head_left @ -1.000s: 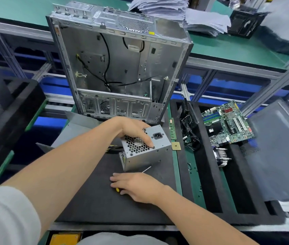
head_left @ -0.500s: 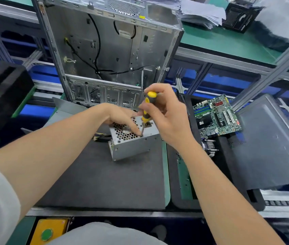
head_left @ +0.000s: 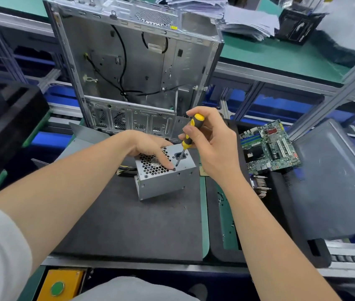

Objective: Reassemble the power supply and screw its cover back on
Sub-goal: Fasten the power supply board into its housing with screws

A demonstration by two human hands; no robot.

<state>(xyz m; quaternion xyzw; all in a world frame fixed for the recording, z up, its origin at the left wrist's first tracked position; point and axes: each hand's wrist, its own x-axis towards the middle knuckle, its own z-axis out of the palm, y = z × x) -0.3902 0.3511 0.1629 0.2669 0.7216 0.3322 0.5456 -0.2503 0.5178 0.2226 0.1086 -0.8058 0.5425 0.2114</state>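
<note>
Power supply [head_left: 161, 181], a small silver metal box with a honeycomb grille on its upward face, stands on the far part of a dark mat [head_left: 118, 224] laid over the green desk [head_left: 203, 213]. Just behind it an open computer case [head_left: 137, 68] stands upright, with loose black cables [head_left: 124, 61] hanging inside. Beyond the case a second green surface carries heaps of papers [head_left: 248, 20], and blue crates show under aluminium framing. The mat's right edge runs just right of the box; past a narrow strip of green lies a black tray [head_left: 217, 224] with a motherboard [head_left: 269, 146] propped at its far end, and a large dark panel [head_left: 335, 181] lies tilted beside it. A black bin [head_left: 5, 118] stands at the left. A broad stretch of mat lies between the box and the desk's front edge, crossed by both forearms. The left hand [head_left: 148, 146] rests on the grille, fingers extended, its index fingertip touching a screw [head_left: 174, 169] at the near edge of the top face. The right hand [head_left: 213, 144] is above the box's right side, fingers curled round the yellow-and-black handle of a screwdriver [head_left: 186, 143], whose shaft slants down to a tip just beside that screw.
</note>
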